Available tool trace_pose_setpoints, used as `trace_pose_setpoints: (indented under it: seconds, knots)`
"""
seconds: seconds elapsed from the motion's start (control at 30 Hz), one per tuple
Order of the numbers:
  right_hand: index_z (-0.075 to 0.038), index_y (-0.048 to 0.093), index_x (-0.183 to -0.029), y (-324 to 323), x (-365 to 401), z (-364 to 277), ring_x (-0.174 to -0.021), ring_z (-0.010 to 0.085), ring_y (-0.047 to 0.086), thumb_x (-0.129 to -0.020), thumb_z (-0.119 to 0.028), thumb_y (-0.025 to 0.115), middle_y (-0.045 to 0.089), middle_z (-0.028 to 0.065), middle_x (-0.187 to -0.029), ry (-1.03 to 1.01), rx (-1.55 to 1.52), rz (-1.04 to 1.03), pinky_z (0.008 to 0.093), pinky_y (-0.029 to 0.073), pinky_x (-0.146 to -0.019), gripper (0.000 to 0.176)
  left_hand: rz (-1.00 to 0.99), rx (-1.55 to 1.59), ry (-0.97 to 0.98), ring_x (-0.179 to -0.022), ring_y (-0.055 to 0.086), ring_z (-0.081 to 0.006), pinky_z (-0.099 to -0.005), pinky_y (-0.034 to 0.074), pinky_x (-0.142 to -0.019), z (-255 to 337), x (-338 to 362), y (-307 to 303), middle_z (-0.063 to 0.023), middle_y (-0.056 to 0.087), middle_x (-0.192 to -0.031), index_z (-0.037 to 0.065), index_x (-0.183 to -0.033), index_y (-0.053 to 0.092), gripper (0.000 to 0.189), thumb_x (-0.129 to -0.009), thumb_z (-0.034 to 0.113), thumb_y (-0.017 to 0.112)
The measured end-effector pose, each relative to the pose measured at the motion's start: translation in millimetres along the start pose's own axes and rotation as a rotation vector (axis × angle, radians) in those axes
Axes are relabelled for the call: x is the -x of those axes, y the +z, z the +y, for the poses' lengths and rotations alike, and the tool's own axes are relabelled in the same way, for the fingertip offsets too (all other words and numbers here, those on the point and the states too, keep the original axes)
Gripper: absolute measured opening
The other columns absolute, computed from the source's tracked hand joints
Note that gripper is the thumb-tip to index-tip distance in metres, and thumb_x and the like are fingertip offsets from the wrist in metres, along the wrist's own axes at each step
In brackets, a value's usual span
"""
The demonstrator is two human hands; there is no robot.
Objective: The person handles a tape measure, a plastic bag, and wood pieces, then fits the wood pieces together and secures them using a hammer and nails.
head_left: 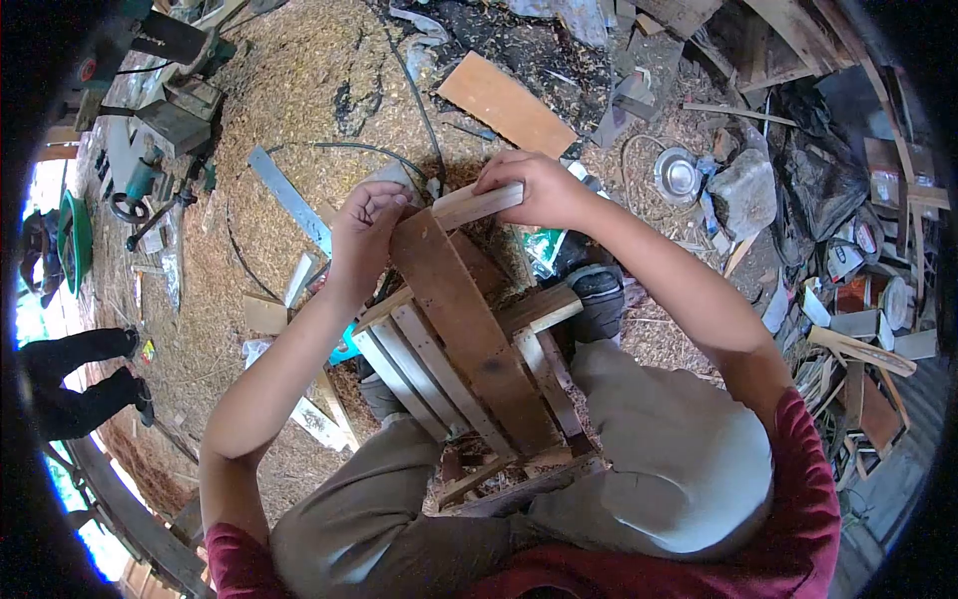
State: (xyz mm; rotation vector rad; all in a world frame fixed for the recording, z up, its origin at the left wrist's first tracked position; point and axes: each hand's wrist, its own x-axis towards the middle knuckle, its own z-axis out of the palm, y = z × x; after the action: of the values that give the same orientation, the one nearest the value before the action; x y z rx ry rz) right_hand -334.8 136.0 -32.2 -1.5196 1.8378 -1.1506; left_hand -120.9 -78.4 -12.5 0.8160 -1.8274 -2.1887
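Observation:
A slatted wooden frame (429, 371) stands between my knees, with a long brown board (469, 329) lying lengthwise over it. My left hand (364, 228) is closed at the board's far left corner, the thumb against its edge and the fingers curled. My right hand (534, 188) grips a short pale wood block (479, 206), which lies crosswise at the board's far end. The block seems to touch the board. Another short wood piece (541, 307) sticks out from the frame's right side. The frame's underside is mostly hidden.
Sawdust and shavings cover the ground. A metal strip (289, 198) lies left of my left hand, and a flat orange-brown board (507, 103) lies ahead. Dark cables (414, 95) cross the floor. Machinery (180, 115) stands far left, near another person's legs (90, 384). Scrap wood (863, 351) is heaped at right.

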Motion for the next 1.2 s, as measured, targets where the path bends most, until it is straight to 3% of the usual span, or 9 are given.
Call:
trace_pose_setpoints:
  seconds: [0.1,0.27,0.37,0.47,0.77,0.87,0.97,1.2]
  knots:
    - [-0.007,0.077,-0.108,-0.2,-0.5,-1.2,-0.104,0.0295,0.072,-0.068,-0.002,0.084,0.074,0.0100,-0.110,0.074,0.008,-0.064,0.0394,0.057,-0.092,0.040,-0.009,-0.033,-0.017,-0.094,0.068,-0.0077,-0.0231,0.055,-0.086,1.1,0.9,0.3,-0.0031,0.074,-0.105,0.002,-0.119,0.065,0.012,-0.108,0.003,0.062]
    - [-0.008,0.078,-0.108,4.2,-1.4,0.7,-0.104,0.0300,0.072,-0.071,-0.006,0.085,0.074,0.0102,-0.109,0.024,0.004,-0.038,0.0398,0.056,-0.092,0.038,-0.014,-0.015,-0.050,-0.096,0.068,-0.0079,-0.0233,0.055,-0.088,1.5,0.6,1.2,-0.0030,0.074,-0.107,0.003,-0.120,0.065,0.013,-0.107,0.002,0.062]
    - [-0.008,0.078,-0.108,4.3,-1.2,-1.0,-0.104,0.0308,0.071,-0.071,-0.007,0.085,0.074,0.0105,-0.108,0.041,0.008,-0.041,0.0409,0.056,-0.093,0.037,-0.006,-0.080,0.047,-0.094,0.071,-0.0121,-0.0271,0.058,-0.083,-4.8,-4.1,-1.0,-0.0048,0.075,-0.103,0.004,-0.119,0.065,0.014,-0.105,0.001,0.063]
    - [-0.008,0.078,-0.108,4.1,-2.4,-1.1,-0.105,0.0315,0.071,-0.072,-0.008,0.086,0.074,0.0107,-0.108,0.038,0.007,-0.052,0.0420,0.056,-0.094,0.037,-0.060,-0.076,0.060,-0.099,0.069,-0.0088,-0.0239,0.055,-0.089,1.4,-5.4,-2.9,-0.0036,0.075,-0.108,0.003,-0.120,0.065,0.015,-0.105,-0.001,0.064]
    - [-0.009,0.078,-0.109,4.6,-5.3,-3.8,-0.108,0.0337,0.070,-0.070,-0.007,0.087,0.073,0.0112,-0.111,0.041,0.007,-0.055,0.0437,0.056,-0.095,0.041,-0.133,-0.234,0.277,-0.107,0.072,-0.0138,-0.0277,0.056,-0.095,23.5,3.6,8.7,-0.0074,0.076,-0.112,0.002,-0.118,0.067,0.018,-0.101,-0.003,0.069]
    - [-0.007,0.077,-0.109,4.8,-5.5,-4.3,-0.108,0.0323,0.071,-0.070,-0.003,0.087,0.074,0.0109,-0.111,0.026,-0.022,-0.050,0.0421,0.057,-0.095,0.041,-0.134,-0.606,0.375,-0.106,0.072,-0.0151,-0.0301,0.057,-0.096,40.4,9.7,10.5,-0.0067,0.077,-0.109,0.001,-0.114,0.073,0.017,-0.097,-0.001,0.073]
    - [-0.006,0.077,-0.110,5.9,-5.9,-3.3,-0.108,0.0308,0.072,-0.070,0.000,0.087,0.075,0.0105,-0.112,0.007,-0.044,-0.047,0.0406,0.057,-0.095,0.041,-0.114,-0.475,0.205,-0.106,0.072,-0.0159,-0.0318,0.056,-0.095,43.6,17.1,14.7,-0.0063,0.077,-0.108,0.002,-0.111,0.076,0.016,-0.095,0.000,0.076]
    - [-0.007,0.078,-0.112,5.5,-8.4,-2.6,-0.110,0.0301,0.072,-0.071,0.002,0.087,0.075,0.0106,-0.113,0.004,-0.043,-0.075,0.0403,0.057,-0.097,0.043,-0.167,-0.563,0.363,-0.107,0.073,-0.0158,-0.0330,0.056,-0.098,37.7,17.1,6.8,-0.0076,0.079,-0.109,0.002,-0.113,0.074,0.018,-0.095,0.001,0.076]
